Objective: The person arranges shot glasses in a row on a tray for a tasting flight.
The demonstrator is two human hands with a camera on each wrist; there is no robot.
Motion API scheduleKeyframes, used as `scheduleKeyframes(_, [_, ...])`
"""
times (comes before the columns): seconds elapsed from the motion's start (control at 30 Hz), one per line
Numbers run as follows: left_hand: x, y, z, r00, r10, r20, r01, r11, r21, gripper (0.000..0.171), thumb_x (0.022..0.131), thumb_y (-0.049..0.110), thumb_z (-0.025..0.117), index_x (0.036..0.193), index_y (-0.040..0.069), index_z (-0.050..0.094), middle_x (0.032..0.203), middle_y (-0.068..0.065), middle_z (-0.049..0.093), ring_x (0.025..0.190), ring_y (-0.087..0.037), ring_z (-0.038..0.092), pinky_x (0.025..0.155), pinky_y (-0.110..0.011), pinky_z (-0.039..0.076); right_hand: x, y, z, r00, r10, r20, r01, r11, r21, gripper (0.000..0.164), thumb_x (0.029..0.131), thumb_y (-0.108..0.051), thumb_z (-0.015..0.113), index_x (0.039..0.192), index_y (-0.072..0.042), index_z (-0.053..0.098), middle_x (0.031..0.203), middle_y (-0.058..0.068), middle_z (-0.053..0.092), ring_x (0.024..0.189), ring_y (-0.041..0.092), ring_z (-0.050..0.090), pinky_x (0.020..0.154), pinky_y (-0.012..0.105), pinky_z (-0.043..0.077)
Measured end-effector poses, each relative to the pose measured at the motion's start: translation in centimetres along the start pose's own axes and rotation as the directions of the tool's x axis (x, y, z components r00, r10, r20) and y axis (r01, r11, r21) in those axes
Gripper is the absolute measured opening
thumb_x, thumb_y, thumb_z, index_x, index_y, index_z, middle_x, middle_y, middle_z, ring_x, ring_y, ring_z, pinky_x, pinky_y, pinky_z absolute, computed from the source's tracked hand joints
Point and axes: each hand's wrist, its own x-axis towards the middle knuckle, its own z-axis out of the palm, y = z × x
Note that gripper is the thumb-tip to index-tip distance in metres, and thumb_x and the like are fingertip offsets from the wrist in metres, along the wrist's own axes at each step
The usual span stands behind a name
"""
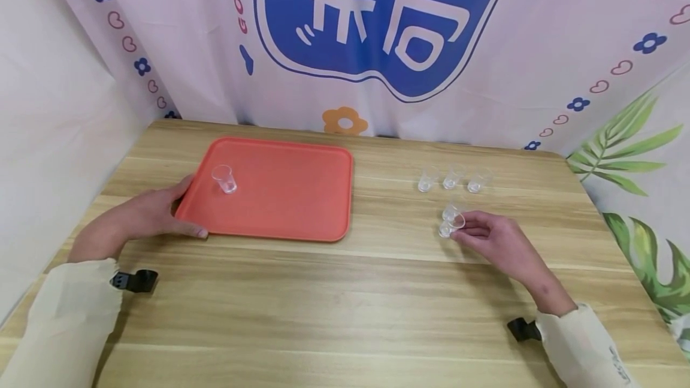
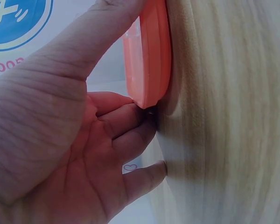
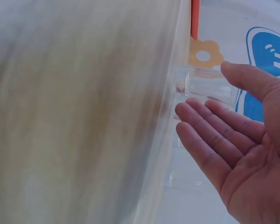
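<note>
A red tray [image 1: 286, 196] lies on the table's left half, with one small clear cup [image 1: 225, 179] standing near its left side. My left hand [image 1: 145, 214] holds the tray's near left corner, its thumb along the front edge. In the left wrist view, the curled fingers [image 2: 130, 121] meet the tray's rim [image 2: 154, 60] low down by the tabletop. On the right, my right hand [image 1: 496, 238] pinches a clear cup [image 1: 450, 226] between thumb and fingers. The right wrist view shows this cup [image 3: 210, 86] beside the thumb; the fingers partly hide it.
Just behind the pinched cup stands another clear cup [image 1: 451, 208]. Farther back, three more form a row, including a left one [image 1: 426, 179] and a right one [image 1: 477, 181]. A printed curtain [image 1: 474, 112] hangs along the wooden table's [image 1: 323, 304] back edge.
</note>
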Motion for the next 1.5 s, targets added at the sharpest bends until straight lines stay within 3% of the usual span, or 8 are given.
scheduleKeyframes(0.9, [0.11, -0.19, -0.05, 1.0, 0.001, 0.002, -0.001, 1.0, 0.005, 0.127, 0.083, 0.053, 0.083, 0.162, -0.005, 0.001, 0.152, -0.042, 0.031, 0.126, -0.053, 0.046, 0.097, -0.069, 0.045, 0.39, -0.19, -0.01, 1.0, 0.018, 0.016, -0.017, 1.0, -0.021, 0.03, 0.095, -0.009, 0.076, 0.119, 0.006, 0.069, 0.111, 0.018, 0.074, 0.098, 0.029, 0.074, 0.079, 0.024, 0.059])
scheduleKeyframes(1.5, [0.11, -0.01, -0.09, 1.0, -0.015, 0.004, 0.015, 1.0, -0.005, 0.128, 0.083, 0.052, 0.084, 0.162, -0.005, 0.001, 0.153, -0.041, 0.031, 0.127, -0.052, 0.045, 0.098, -0.068, 0.044, 0.43, -0.18, 0.22, 0.999, -0.033, 0.028, 0.033, 0.999, -0.005, 0.024, 0.094, -0.002, 0.075, 0.116, 0.005, 0.069, 0.111, 0.017, 0.073, 0.097, 0.029, 0.074, 0.078, 0.025, 0.059])
